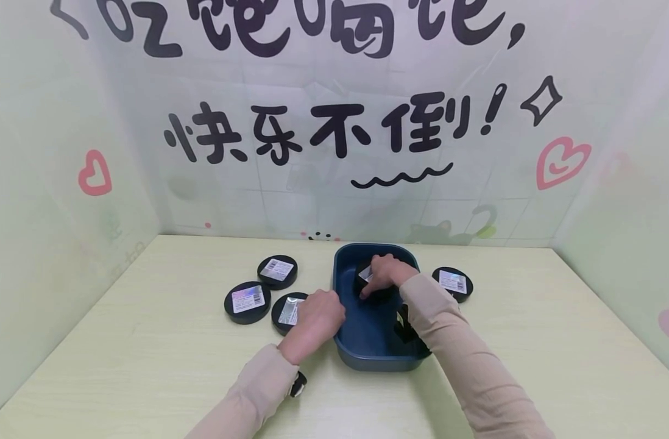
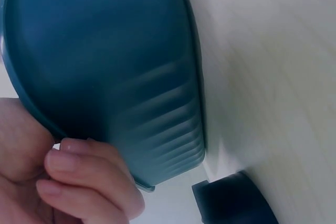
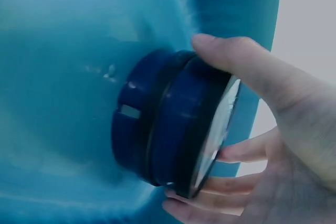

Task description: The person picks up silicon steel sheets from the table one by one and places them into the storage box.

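A deep blue rectangular basin (image 1: 367,363) stands in front of me on the table. My left hand (image 1: 319,316) grips its left rim; in the left wrist view the curled fingers (image 2: 94,177) overlap the rim at a corner. Reaching inside toward the far end, my right hand (image 1: 388,271) holds a round black case (image 3: 184,124) with a silver label on top. Its thumb lies on one side and its fingers on the other in the right wrist view. Beneath it, against the basin's floor, shows a similar round black piece (image 3: 128,124) with a small notch.
Left of the basin lie more labelled round black cases: one at the back (image 1: 277,272), one further left (image 1: 248,302) and one (image 1: 287,312) partly behind my left hand. Another case (image 1: 453,284) lies right of the basin, beside my right sleeve. Printed walls enclose the table (image 1: 120,341).
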`<state>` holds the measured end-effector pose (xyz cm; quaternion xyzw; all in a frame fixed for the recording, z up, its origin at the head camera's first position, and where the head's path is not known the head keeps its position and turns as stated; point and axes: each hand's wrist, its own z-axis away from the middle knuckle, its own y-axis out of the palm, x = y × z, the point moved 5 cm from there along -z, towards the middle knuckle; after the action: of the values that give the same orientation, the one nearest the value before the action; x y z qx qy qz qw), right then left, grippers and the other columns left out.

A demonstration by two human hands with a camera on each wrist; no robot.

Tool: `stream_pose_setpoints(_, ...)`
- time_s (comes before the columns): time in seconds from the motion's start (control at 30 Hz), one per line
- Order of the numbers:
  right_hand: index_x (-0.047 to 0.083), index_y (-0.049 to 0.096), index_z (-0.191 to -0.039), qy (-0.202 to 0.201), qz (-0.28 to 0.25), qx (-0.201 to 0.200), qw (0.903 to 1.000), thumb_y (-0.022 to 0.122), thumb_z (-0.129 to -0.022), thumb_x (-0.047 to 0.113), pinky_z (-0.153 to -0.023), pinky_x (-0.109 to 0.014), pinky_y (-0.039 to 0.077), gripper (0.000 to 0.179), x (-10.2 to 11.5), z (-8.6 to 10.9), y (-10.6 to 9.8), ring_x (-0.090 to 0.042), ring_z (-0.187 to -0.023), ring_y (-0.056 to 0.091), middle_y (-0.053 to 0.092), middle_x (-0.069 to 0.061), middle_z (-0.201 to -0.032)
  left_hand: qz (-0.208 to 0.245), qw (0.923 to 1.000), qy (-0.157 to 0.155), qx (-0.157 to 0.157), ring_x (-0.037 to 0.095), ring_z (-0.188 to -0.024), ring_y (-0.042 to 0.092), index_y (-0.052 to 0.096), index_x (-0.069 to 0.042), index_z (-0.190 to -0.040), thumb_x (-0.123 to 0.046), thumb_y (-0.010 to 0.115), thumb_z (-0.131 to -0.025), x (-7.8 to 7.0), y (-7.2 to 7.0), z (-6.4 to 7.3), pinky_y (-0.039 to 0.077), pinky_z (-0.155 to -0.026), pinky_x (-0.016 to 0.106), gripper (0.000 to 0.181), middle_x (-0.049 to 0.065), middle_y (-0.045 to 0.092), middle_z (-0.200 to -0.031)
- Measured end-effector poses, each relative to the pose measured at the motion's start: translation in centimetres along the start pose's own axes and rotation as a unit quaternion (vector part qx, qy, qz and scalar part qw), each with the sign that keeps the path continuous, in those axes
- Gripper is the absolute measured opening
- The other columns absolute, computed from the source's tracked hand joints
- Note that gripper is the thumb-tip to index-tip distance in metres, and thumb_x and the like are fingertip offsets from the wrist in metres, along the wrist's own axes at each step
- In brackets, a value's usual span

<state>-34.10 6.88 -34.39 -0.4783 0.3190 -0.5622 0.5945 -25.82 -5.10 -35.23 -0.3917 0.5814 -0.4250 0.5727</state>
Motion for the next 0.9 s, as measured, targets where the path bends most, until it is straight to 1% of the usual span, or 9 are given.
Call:
stream_pose_setpoints(0.2,0.002,0.051,-0.108,-0.013,0.018,-0.002,0.9998,0.071,-0.071,0.039,-0.071,-0.034,0.043,0.056,0.0,0.5,-0.6,-0.023,-0.082,0.049,0.05,-0.012,-0.092,-0.003,1.0,-0.001,0.001,0.021,-0.053,0.05,0.06,-0.003,-0.066,-0.016,0.054,-0.083,0.0,0.1,0.0,0.04,-0.046,0.033,0.022,0.009,0.053,-0.063)
stream_pose_setpoints(0.37,0.003,0.056,-0.091,-0.052,0.021,-0.009,0.9984,0.066,-0.077,0.035,-0.059,-0.026,0.039,0.037,0.3,1.1,-1.5,-0.017,-0.066,0.049,0.051,-0.005,-0.075,-0.003,1.0,0.001,-0.008,0.021,-0.055,0.051,0.062,-0.002,-0.068,-0.016,0.055,-0.082,0.0,0.0,0.0,0.042,-0.047,0.035,0.021,0.011,0.056,-0.066)
stream_pose_setpoints(0.43,0.001,0.056,-0.092,-0.067,0.018,-0.015,0.9975,0.064,-0.079,0.032,-0.059,-0.027,0.038,0.034,0.5,1.5,-2.0,-0.017,-0.065,0.048,0.05,-0.005,-0.074,-0.001,1.0,0.002,-0.009,0.021,-0.055,0.051,0.062,-0.002,-0.068,-0.016,0.054,-0.082,0.0,0.0,0.0,0.042,-0.047,0.035,0.021,0.011,0.056,-0.066)
stream_pose_setpoints(0.5,-0.002,0.055,-0.099,-0.079,0.013,-0.025,0.9964,0.063,-0.081,0.029,-0.062,-0.028,0.04,0.036,0.5,1.9,-2.6,-0.019,-0.068,0.049,0.051,-0.007,-0.078,0.0,1.0,0.002,-0.009,0.021,-0.054,0.051,0.062,-0.002,-0.069,-0.016,0.054,-0.082,0.0,-0.1,0.0,0.041,-0.046,0.035,0.021,0.011,0.056,-0.066)
stream_pose_setpoints(0.6,-0.006,0.051,-0.112,-0.094,0.013,-0.043,0.9945,0.06,-0.083,0.026,-0.075,-0.033,0.044,0.044,0.5,2.4,-3.4,-0.024,-0.082,0.053,0.056,-0.015,-0.096,0.002,1.0,0.002,-0.007,0.021,-0.053,0.05,0.062,-0.002,-0.068,-0.015,0.054,-0.083,0.0,-0.1,0.0,0.041,-0.045,0.034,0.021,0.011,0.055,-0.065)
stream_pose_setpoints(0.67,-0.007,0.049,-0.117,-0.103,0.014,-0.054,0.9931,0.059,-0.084,0.026,-0.083,-0.037,0.043,0.048,0.5,2.8,-3.8,-0.028,-0.092,0.054,0.055,-0.019,-0.109,0.002,1.0,0.001,-0.005,0.021,-0.053,0.05,0.062,-0.002,-0.068,-0.015,0.054,-0.083,0.0,-0.1,0.0,0.04,-0.045,0.033,0.021,0.01,0.054,-0.064)
stream_pose_setpoints(0.73,-0.007,0.048,-0.119,-0.112,0.016,-0.063,0.9916,0.058,-0.085,0.026,-0.087,-0.039,0.042,0.049,0.5,3.2,-4.1,-0.03,-0.099,0.053,0.052,-0.022,-0.116,0.002,1.0,0.001,-0.002,0.021,-0.052,0.049,0.061,-0.002,-0.067,-0.015,0.053,-0.083,0.1,-0.1,0.0,0.04,-0.045,0.032,0.022,0.01,0.053,-0.063)
stream_pose_setpoints(0.8,-0.008,0.049,-0.119,-0.122,0.013,-0.071,0.99,0.058,-0.085,0.026,-0.087,-0.039,0.042,0.049,0.4,3.6,-4.4,-0.031,-0.1,0.053,0.052,-0.023,-0.117,0.001,1.0,0.001,-0.001,0.02,-0.052,0.049,0.061,-0.002,-0.067,-0.015,0.053,-0.083,0.1,0.0,0.0,0.039,-0.044,0.032,0.022,0.009,0.053,-0.062)
stream_pose_setpoints(0.9,-0.008,0.05,-0.117,-0.135,0.012,-0.085,0.9871,0.058,-0.084,0.025,-0.083,-0.038,0.044,0.048,0.2,4.3,-4.8,-0.027,-0.088,0.057,0.055,-0.022,-0.111,0.001,1.0,0.001,0.0,0.02,-0.051,0.049,0.06,-0.003,-0.066,-0.015,0.053,-0.083,0.1,0.0,-0.1,0.039,-0.044,0.032,0.022,0.009,0.052,-0.062)
